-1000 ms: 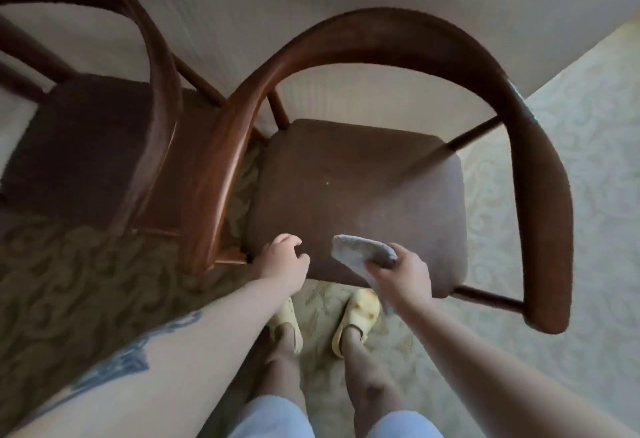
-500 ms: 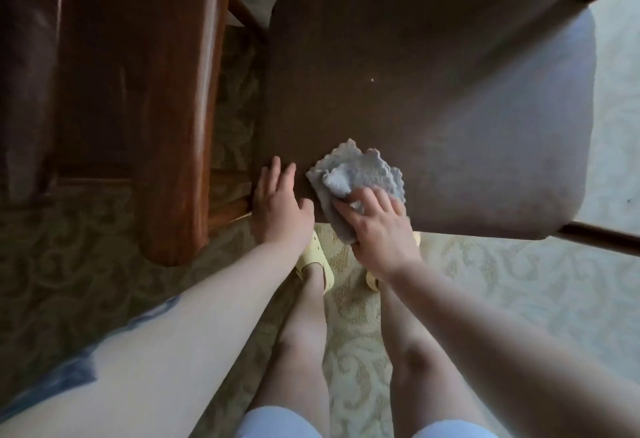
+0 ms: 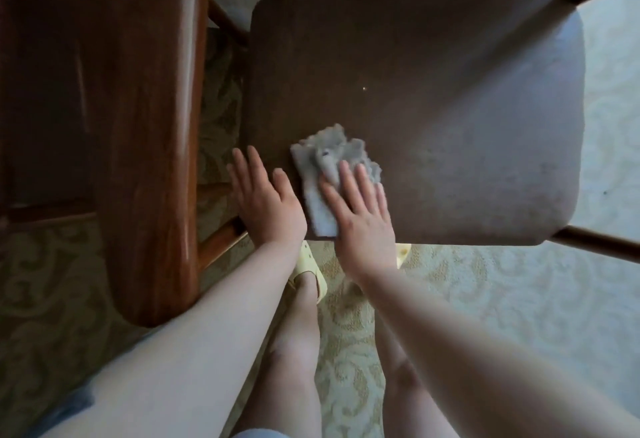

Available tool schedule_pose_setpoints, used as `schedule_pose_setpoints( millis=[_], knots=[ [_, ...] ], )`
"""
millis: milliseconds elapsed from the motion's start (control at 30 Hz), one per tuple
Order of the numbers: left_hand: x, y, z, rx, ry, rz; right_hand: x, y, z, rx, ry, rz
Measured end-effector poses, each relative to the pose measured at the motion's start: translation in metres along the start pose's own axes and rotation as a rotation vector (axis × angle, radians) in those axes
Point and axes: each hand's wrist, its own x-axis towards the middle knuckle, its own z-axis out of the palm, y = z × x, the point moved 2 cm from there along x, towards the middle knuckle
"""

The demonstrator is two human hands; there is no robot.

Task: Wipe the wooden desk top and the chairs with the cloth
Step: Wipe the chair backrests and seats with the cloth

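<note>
A grey cloth [image 3: 325,164] lies crumpled on the brown padded seat [image 3: 433,91] of a wooden chair, near the seat's front left corner. My right hand [image 3: 360,216] lies flat on the cloth's near half with straight fingers, pressing it onto the seat. My left hand [image 3: 265,198] rests flat with spread fingers on the seat's front left corner, just left of the cloth. The chair's thick curved wooden armrest [image 3: 152,126] runs down the left side of the view.
A second chair's dark wood [image 3: 41,91] fills the far left. Thin wooden rails [image 3: 595,243] stick out at the seat's right side. Patterned carpet [image 3: 502,299] lies below, with my legs and yellow slippers [image 3: 306,271] in front of the seat.
My right hand has flattened from a loose hold into a flat palm on the cloth. The cloth has slid slightly right. The camera has dropped much closer to the seat over the second.
</note>
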Motion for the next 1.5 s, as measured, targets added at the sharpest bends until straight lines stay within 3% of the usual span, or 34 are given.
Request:
schedule_pose_setpoints(
  millis=[33,67,100,233,300,367,433,467,500,567,633,700,733,767,833,867,900,933,1033,1067,1100,1133,1200,1233,1267,1333,1433,1467,1500],
  knots=[
    [-0.001,0.000,0.002,-0.013,0.005,-0.012,-0.012,0.002,-0.001,0.071,0.081,0.260],
    [-0.002,0.000,0.004,-0.021,0.009,-0.018,-0.025,-0.005,0.002,0.093,0.130,0.403],
    [-0.003,0.000,0.006,-0.027,0.009,-0.023,-0.034,-0.017,0.006,0.088,0.134,0.408],
    [-0.011,0.001,0.014,0.034,-0.015,-0.055,-0.006,-0.039,0.014,0.000,-0.058,-0.246],
    [-0.012,0.004,0.015,0.008,0.020,-0.054,0.029,-0.019,0.002,-0.103,-0.101,-0.465],
    [-0.011,0.006,0.016,-0.008,0.030,-0.068,0.048,0.008,-0.010,-0.095,-0.034,-0.287],
    [-0.012,0.008,0.018,0.021,0.005,-0.092,0.038,0.028,-0.021,0.006,0.100,0.126],
    [-0.013,0.008,0.019,0.033,-0.006,-0.097,0.025,0.029,-0.020,0.001,0.136,0.244],
    [-0.013,0.009,0.020,0.041,-0.014,-0.098,0.011,0.024,-0.016,-0.028,0.118,0.244],
    [-0.013,0.010,0.023,0.058,-0.044,-0.121,-0.006,0.009,-0.005,-0.050,-0.022,-0.011],
    [-0.012,0.010,0.026,0.076,-0.093,-0.165,0.014,0.009,-0.009,-0.109,-0.170,-0.389],
    [-0.009,0.013,0.028,0.091,-0.118,-0.204,0.053,0.028,-0.024,-0.232,-0.185,-0.612],
    [-0.008,0.015,0.028,0.097,-0.121,-0.224,0.069,0.042,-0.033,-0.239,-0.150,-0.523],
    [-0.008,0.017,0.027,0.099,-0.119,-0.246,0.080,0.058,-0.041,-0.191,-0.090,-0.293],
    [-0.008,0.024,0.029,0.082,-0.096,-0.279,0.072,0.079,-0.052,-0.051,0.074,0.333],
    [-0.008,0.028,0.031,0.066,-0.077,-0.299,0.060,0.072,-0.050,-0.034,0.121,0.511],
    [-0.007,0.031,0.032,0.043,-0.059,-0.328,0.051,0.056,-0.046,-0.034,0.114,0.511],
    [-0.006,0.033,0.032,0.017,-0.042,-0.362,0.047,0.037,-0.040,-0.019,0.072,0.352],
    [-0.001,0.039,0.029,-0.064,-0.008,-0.425,0.066,0.007,-0.033,-0.110,-0.189,-0.418],
    [0.001,0.041,0.027,-0.081,-0.003,-0.429,0.083,0.015,-0.039,-0.156,-0.208,-0.528],
    [0.001,0.040,0.025,-0.094,0.002,-0.432,0.098,0.030,-0.045,-0.177,-0.169,-0.466],
    [0.001,0.040,0.024,-0.093,0.007,-0.430,0.108,0.052,-0.052,-0.132,-0.073,-0.253],
    [-0.002,0.039,0.023,-0.029,0.023,-0.384,0.093,0.102,-0.060,0.017,0.137,0.374],
    [-0.003,0.040,0.024,0.021,0.028,-0.342,0.070,0.109,-0.060,0.035,0.206,0.588],
    [-0.005,0.042,0.027,0.066,0.024,-0.297,0.046,0.105,-0.056,-0.005,0.242,0.663],
    [-0.014,0.049,0.037,0.122,-0.008,-0.182,0.009,0.080,-0.036,-0.031,0.165,0.456],
    [-0.038,0.067,0.057,0.189,-0.100,0.064,0.002,0.059,-0.022,-0.058,-0.018,-0.172],
    [-0.047,0.071,0.064,0.220,-0.132,0.151,0.007,0.070,-0.026,-0.108,-0.039,-0.282],
    [-0.055,0.074,0.070,0.244,-0.164,0.225,0.007,0.088,-0.030,-0.141,-0.025,-0.275]
  ],
)
